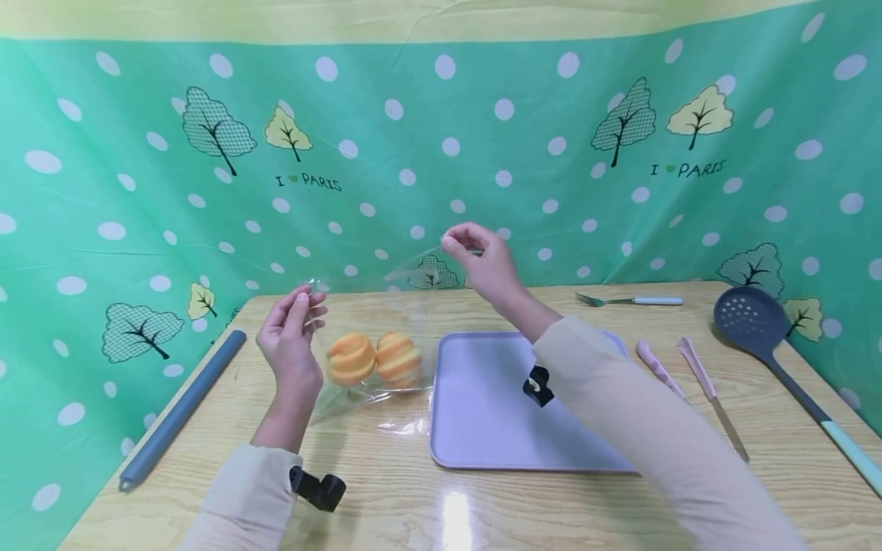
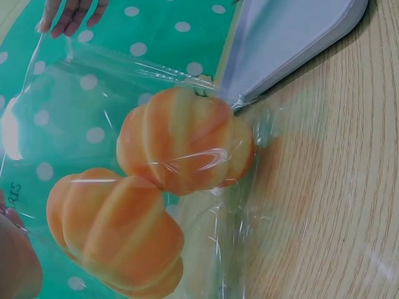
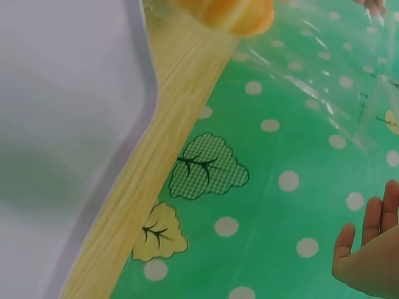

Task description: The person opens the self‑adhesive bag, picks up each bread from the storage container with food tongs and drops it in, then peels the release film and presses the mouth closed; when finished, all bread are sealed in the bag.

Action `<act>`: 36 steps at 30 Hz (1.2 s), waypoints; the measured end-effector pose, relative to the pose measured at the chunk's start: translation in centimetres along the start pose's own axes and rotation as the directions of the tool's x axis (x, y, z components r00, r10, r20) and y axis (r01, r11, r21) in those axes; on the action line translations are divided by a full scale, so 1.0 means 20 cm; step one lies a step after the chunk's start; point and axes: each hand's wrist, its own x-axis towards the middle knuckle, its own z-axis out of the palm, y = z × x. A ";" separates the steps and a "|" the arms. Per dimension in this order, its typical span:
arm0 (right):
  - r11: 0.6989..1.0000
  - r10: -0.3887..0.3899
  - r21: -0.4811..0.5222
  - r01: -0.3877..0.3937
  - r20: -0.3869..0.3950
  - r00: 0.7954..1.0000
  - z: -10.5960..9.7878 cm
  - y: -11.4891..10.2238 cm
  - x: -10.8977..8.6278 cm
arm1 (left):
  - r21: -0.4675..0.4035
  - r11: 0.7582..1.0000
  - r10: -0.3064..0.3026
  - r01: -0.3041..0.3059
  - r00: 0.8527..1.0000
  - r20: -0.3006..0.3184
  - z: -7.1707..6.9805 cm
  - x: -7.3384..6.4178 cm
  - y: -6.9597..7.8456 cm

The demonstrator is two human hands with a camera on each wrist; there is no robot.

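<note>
A clear plastic bag (image 1: 367,309) hangs stretched between the two hands over the left half of the table. Inside it lie two orange-and-yellow striped bread rolls, the left roll (image 1: 351,360) beside the right roll (image 1: 400,361); both fill much of the left wrist view. The left hand (image 1: 291,337) pinches the bag's upper left corner between thumb and fingers. Higher up and to the right, the right hand (image 1: 485,264) pinches the opposite upper corner. In the right wrist view the bag's film (image 3: 324,93) slants above the right hand (image 3: 369,252).
A lilac tray (image 1: 496,413) lies right of the bag, under the right forearm. Farther right are a fork (image 1: 630,301), a pink-handled knife (image 1: 710,390), another pink-handled utensil (image 1: 658,367) and a slotted skimmer (image 1: 765,337). A grey-blue rod (image 1: 182,413) lies along the left edge.
</note>
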 end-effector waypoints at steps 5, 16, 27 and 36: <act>1.000 0.006 0.011 -0.006 -0.008 1.000 -0.06 0.01 -0.01 | 0.007 1.000 0.003 -0.003 1.000 -0.010 0.00 0.00 0.00; 1.000 0.017 0.003 -0.017 -0.026 1.000 -0.18 0.04 -0.04 | 0.050 0.999 -0.001 0.004 0.998 -0.059 -0.01 -0.01 0.00; 0.998 0.057 0.029 -0.056 -0.050 0.997 -0.30 0.08 -0.06 | 0.055 0.998 -0.004 0.008 0.997 -0.078 -0.01 -0.01 -0.01; 0.999 0.047 0.025 -0.045 -0.081 0.996 -0.40 0.11 -0.08 | 0.052 0.999 0.005 -0.001 0.996 -0.089 -0.01 -0.01 -0.02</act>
